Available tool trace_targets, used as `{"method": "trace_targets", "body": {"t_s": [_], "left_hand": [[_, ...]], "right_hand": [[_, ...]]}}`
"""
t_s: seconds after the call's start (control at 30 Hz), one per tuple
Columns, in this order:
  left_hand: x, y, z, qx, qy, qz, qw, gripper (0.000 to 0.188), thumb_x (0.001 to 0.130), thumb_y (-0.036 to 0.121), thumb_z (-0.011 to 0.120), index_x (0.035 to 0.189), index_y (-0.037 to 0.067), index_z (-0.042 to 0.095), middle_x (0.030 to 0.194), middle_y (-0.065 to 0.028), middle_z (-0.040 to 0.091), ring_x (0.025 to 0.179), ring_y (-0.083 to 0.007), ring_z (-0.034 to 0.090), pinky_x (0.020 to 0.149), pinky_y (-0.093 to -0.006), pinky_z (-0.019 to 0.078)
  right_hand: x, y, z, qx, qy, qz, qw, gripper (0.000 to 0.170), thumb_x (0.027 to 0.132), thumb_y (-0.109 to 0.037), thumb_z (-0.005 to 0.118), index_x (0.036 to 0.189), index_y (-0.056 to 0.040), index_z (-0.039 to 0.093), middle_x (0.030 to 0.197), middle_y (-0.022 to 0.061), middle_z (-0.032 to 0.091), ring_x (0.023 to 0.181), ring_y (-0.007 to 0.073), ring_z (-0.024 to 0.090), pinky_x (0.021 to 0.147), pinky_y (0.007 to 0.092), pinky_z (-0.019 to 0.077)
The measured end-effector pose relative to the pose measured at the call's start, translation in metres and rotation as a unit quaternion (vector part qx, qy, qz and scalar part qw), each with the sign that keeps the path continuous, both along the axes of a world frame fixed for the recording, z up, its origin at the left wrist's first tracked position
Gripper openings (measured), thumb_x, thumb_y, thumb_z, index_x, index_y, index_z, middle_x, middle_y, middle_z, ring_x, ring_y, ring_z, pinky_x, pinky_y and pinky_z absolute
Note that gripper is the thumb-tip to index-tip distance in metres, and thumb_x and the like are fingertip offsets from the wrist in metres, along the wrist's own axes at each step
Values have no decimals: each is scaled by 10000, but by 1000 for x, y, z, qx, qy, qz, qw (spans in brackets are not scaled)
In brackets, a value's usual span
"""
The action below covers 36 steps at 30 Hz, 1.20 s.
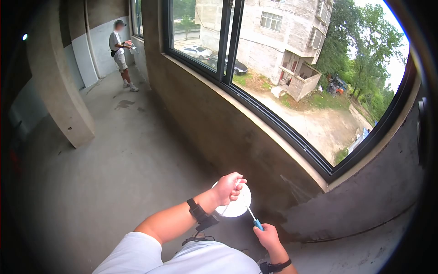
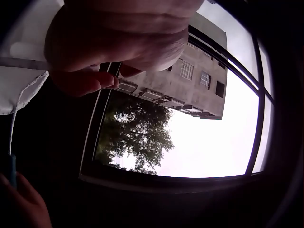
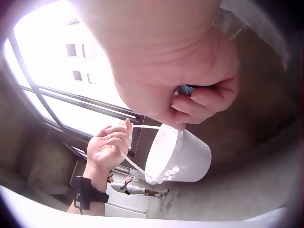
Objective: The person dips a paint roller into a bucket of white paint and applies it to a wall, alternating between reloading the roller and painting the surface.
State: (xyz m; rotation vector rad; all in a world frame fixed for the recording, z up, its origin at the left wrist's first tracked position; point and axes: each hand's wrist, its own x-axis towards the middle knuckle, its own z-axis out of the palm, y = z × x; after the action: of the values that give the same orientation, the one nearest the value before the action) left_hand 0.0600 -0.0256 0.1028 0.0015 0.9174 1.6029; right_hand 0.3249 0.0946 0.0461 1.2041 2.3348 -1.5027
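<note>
one crusty-rimmed white bucket hangs from my left hand, fingers curled, right hand gripping a blue tool, grey floor below, window alongside.

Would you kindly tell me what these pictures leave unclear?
Head view: inside of the bucket, washed out by glare.
Head view: far end of the tool, lost against the bright bucket.
Head view: white thing near the distant person, too small.
Right wrist view: most of the blue handle, behind the right hand.
Left wrist view: part of the bucket, cut off by the left edge.
</note>
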Motion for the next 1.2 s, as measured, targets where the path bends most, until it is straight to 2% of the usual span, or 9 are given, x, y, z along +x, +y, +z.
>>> {"method": "trace_targets", "body": {"t_s": [0.03, 0.1, 0.27, 0.37, 0.4, 0.43, 0.7, 0.77, 1.2], "left_hand": [[0, -1, -1, -11, 0, 14, 1000, 271, 972, 316, 441, 1081, 82, 522, 728, 39, 430, 513, -65, 318, 453, -223, 289], [1, -2, -3, -18, 3, 25, 1000, 269, 973, 317, 440, 1076, 82, 521, 721, 41, 427, 513, -64, 319, 452, -224, 289], [8, -1, -1, -20, 17, 26, 999, 276, 976, 323, 434, 1056, 76, 529, 684, 46, 416, 502, -58, 321, 435, -213, 288], [17, -2, 9, -11, -5, 18, 1000, 251, 970, 305, 479, 1020, 66, 538, 647, 40, 425, 460, -48, 327, 414, -208, 285], [21, -2, 14, -12, 10, 13, 1000, 274, 973, 310, 468, 1046, 54, 535, 646, 44, 422, 461, -47, 327, 420, -206, 284], [21, -1, 10, -1, 15, 0, 1000, 295, 974, 323, 455, 1060, 54, 539, 649, 48, 421, 466, -48, 326, 425, -207, 285], [31, 12, 14, -11, 12, -26, 1000, 352, 955, 356, 423, 1071, 51, 553, 640, 52, 430, 472, -59, 326, 429, -213, 295], [33, 14, 14, -20, 12, -6, 1000, 357, 954, 367, 427, 1063, 49, 547, 636, 54, 427, 467, -59, 328, 429, -213, 292], [63, 41, 14, -45, 8, -18, 999, 297, 958, 333, 450, 1043, 58, 521, 622, 52, 405, 453, -58, 317, 428, -221, 293]], "right_hand": [[2, -1, 3, -1, 0, 0, 1000, 255, 904, -220, 691, 979, 23, 681, 734, 41, 641, 583, 108, 577, 523, 282, 452], [5, -4, 10, 27, -26, -5, 999, 355, 864, -304, 701, 968, 35, 705, 780, 121, 702, 724, 199, 678, 697, 344, 531], [18, -2, 10, 102, -28, 35, 994, 355, 880, -323, 670, 974, 19, 700, 823, 178, 706, 775, 306, 701, 731, 397, 540], [16, -8, 19, 51, -37, -5, 998, 347, 907, -322, 656, 927, 24, 668, 787, 160, 676, 736, 276, 661, 689, 396, 509], [18, -7, 13, 69, -33, 15, 997, 351, 922, -339, 636, 1011, -1, 669, 813, 180, 688, 763, 331, 689, 710, 420, 535], [14, -9, 26, 24, -60, -6, 998, 349, 925, -340, 636, 1017, -5, 671, 828, 181, 689, 791, 333, 687, 723, 422, 533], [23, -10, 8, 19, -20, 3, 1000, 355, 923, -352, 643, 1026, -12, 659, 885, 180, 691, 837, 325, 677, 744, 418, 519], [29, -5, 13, 26, -19, 7, 999, 355, 912, -329, 654, 1033, 4, 673, 854, 162, 686, 794, 272, 674, 726, 389, 522], [69, 15, 9, 54, -16, -30, 998, 333, 911, -322, 658, 990, 1, 666, 840, 174, 674, 779, 300, 665, 713, 403, 517]]}}
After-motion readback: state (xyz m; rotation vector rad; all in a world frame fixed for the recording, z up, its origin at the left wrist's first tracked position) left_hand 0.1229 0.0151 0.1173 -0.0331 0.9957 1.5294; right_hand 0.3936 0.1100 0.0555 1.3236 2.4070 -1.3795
